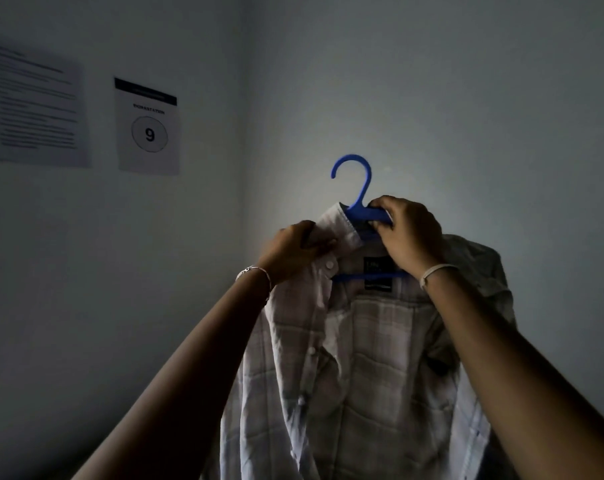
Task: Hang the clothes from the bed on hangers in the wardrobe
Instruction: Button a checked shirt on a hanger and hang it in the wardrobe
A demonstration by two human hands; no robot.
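Shirt (356,375), pale plaid, hangs on a blue hanger (358,188), held up in the air before a wall (466,98) corner. My left hand (293,251) pinches the collar (342,226), fingers curled tight on the fabric. My right hand (411,237) grips the hanger's top bar just below the hook, fingers wrapped round it. Paper sign (149,128) marked 9 is on the left wall.
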